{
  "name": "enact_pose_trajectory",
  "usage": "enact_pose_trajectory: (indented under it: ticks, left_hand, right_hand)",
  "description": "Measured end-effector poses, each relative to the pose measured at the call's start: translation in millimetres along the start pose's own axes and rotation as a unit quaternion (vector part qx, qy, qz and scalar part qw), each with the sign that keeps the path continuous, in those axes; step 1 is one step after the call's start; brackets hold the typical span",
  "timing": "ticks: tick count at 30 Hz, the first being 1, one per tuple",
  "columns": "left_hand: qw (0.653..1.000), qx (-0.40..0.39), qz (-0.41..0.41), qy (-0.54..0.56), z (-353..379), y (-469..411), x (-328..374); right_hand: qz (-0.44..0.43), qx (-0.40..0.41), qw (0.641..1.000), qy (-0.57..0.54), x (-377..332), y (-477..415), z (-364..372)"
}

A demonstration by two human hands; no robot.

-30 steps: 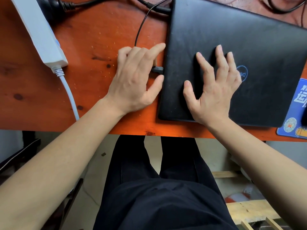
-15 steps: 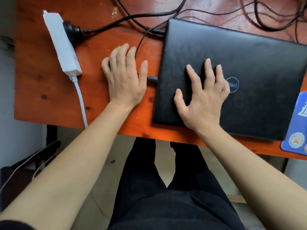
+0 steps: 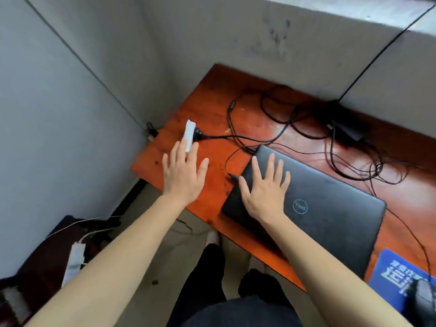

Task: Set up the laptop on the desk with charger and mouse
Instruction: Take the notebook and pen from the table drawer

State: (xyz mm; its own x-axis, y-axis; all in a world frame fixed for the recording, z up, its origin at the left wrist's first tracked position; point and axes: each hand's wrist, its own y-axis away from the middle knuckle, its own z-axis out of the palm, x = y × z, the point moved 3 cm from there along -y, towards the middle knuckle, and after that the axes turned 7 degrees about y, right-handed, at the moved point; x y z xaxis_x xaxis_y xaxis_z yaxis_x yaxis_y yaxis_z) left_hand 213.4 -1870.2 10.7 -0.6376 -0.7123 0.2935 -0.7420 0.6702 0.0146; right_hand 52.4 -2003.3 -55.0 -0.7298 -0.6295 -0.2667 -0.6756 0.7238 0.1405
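Soft, even daylight fills the scene, with pale glare on the glossy tabletop [image 3: 295, 135] near the cables [image 3: 349, 161]. Shadows are faint. The whole frame is slightly smeared by motion blur, and wide-angle distortion bends the walls [image 3: 70, 90] and stretches the forearms toward the edges.

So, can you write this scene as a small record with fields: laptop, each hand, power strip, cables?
laptop: black, lid closed, on the orange desk
right hand: open, flat on the lid near its left corner
left hand: open, fingers spread, left of the laptop, fingertips by the white power strip
power strip: one black plug in it
cables: two reach the laptop's left edge; more lie tangled behind it
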Motion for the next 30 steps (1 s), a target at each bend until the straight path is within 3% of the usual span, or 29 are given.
enact_pose_trajectory:
  ticks: [6, 11, 14, 21, 23, 25, 30]
  left_hand:
    - [0.979, 0.145, -0.136, -0.042, -132, 73, -56]
    - [0.922, 0.279, -0.245, -0.112, -266, 198, -131]
    - [0.883, 0.334, -0.295, -0.146, -323, 282, -165]
    - [0.786, 0.406, -0.415, -0.215, -398, 534, -234]
    - [0.774, 0.400, -0.432, -0.233, -408, 598, -252]
    - [0.740, 0.391, -0.487, -0.249, -416, 693, -276]
    - [0.670, 0.383, -0.588, -0.244, -415, 853, -313]
  right_hand:
    - [-0.201, 0.064, 0.977, -0.035, -102, -13, -76]
    - [-0.419, 0.102, 0.901, -0.050, -270, 38, -131]
    - [-0.494, 0.121, 0.857, -0.085, -360, 103, -161]
    - [-0.676, 0.116, 0.714, -0.143, -545, 347, -160]
    - [-0.694, 0.112, 0.694, -0.157, -578, 409, -146]
    - [-0.737, 0.094, 0.649, -0.163, -621, 506, -129]
    - [-0.795, 0.054, 0.583, -0.160, -679, 670, -93]
